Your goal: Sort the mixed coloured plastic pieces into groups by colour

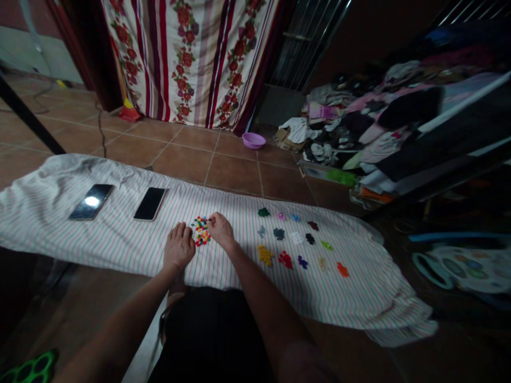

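Observation:
A pile of small mixed-colour pieces (pixel 202 234) lies on the striped cloth between my hands. They are too small to tell their exact kind. Resting on the cloth at the pile's left edge is my left hand (pixel 179 246), palm down, with nothing visible in it. My right hand (pixel 221 230) reaches over the pile's upper right edge, thumb and finger pinched together. A dark speck shows at those fingertips, but I cannot make out what it is. To the right, small heaps sorted by colour include yellow pieces (pixel 264 256), red pieces (pixel 285 259) and white pieces (pixel 297 237).
Two phones, one with a glare spot (pixel 91 202) and one with a dark screen (pixel 150 204), lie left on the striped cloth (pixel 339 295). Beyond are a purple basin (pixel 254 141), a floral curtain (pixel 203 64) and piled clothes (pixel 359 117).

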Motion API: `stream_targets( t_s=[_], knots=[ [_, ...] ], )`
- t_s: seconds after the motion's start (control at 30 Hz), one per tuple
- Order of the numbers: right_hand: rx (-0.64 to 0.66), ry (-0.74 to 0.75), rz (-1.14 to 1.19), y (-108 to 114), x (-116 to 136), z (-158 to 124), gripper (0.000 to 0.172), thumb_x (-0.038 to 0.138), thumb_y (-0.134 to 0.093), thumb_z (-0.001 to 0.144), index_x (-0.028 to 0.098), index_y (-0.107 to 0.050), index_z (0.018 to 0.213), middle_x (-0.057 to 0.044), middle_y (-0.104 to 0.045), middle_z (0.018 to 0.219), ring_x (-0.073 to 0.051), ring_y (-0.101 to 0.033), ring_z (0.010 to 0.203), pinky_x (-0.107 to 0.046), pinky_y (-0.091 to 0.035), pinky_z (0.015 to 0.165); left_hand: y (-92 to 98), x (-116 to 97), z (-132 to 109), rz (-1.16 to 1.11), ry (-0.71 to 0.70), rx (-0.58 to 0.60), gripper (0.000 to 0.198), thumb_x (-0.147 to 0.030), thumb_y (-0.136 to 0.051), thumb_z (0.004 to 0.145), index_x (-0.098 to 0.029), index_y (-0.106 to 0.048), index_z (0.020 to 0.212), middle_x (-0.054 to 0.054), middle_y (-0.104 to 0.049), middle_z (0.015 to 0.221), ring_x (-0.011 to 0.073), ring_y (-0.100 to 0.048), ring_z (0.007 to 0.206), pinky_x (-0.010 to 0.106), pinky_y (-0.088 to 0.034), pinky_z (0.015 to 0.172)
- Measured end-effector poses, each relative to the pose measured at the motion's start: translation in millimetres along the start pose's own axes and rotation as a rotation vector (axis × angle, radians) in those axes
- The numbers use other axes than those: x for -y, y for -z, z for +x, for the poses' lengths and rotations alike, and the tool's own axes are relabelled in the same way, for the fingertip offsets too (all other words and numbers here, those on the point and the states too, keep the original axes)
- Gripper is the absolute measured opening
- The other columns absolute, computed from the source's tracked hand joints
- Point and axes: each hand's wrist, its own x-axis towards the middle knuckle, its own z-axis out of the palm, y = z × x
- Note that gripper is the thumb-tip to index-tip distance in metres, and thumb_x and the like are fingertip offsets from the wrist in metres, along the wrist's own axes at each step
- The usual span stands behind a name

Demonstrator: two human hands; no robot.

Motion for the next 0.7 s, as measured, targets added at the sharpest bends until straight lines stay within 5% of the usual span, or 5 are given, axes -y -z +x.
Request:
stream_targets(
  t_s=[0.4, 0.7],
  knots=[
    [-0.026, -0.124, -0.056, 31.7, -22.0, -26.1, 0.017, 0.033, -0.051, 0.091, 0.024, -0.062, 0.082, 0.001, -0.070, 0.085, -0.014, -0.062, 0.078, -0.022, -0.041, 0.067, 3.0, 1.4, -1.4, -0.049, -0.008, 0.011, 0.031, -0.023, -0.043, 0.086, -0.014, -0.059, 0.111, 0.020, -0.056, 0.132, 0.0336, -0.047, 0.129, 0.051, -0.040, 0.103],
    [-0.315, -0.168, 0.349, 88.4, -102.5, -57.5, 0.017, 0.033, -0.050, 0.083, 0.022, -0.061, 0.088, -0.004, -0.070, 0.082, -0.017, -0.068, 0.076, -0.027, -0.053, 0.073, 1.2, 2.1, -1.9, 0.020, -0.033, -0.016, 0.028, -0.023, -0.041, 0.087, -0.015, -0.059, 0.109, 0.018, -0.058, 0.128, 0.0329, -0.050, 0.125, 0.049, -0.044, 0.100]
  ],
)
